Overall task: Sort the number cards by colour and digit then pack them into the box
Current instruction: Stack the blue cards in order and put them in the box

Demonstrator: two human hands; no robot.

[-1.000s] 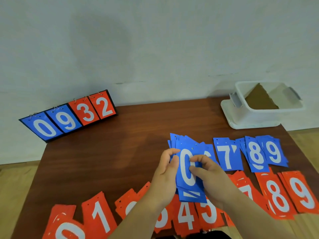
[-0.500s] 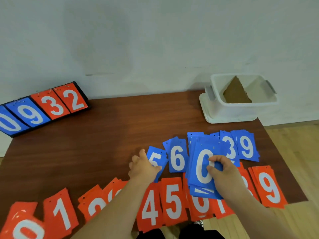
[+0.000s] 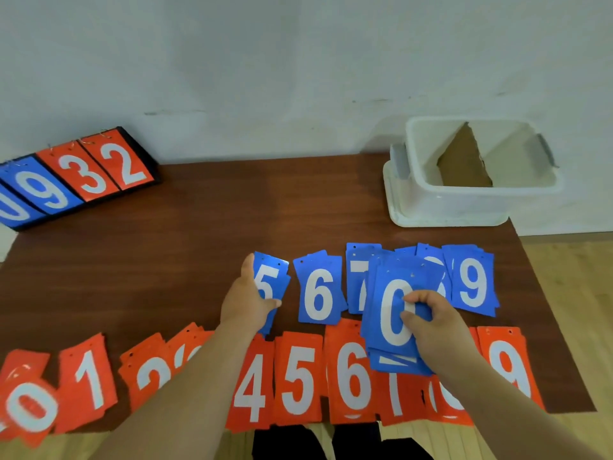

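one box (image 3: 447,207) holds cardboard (image 3: 464,167) — right grip (image 3: 438,327) clasps blue stack (image 3: 386,293), left grip (image 3: 245,303) blue fives (image 3: 271,277).

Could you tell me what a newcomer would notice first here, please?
The right hand holds a blue stack topped by a 0, right of centre. The left hand grips the blue 5 pile. A row of red number piles lines the near edge of the table.
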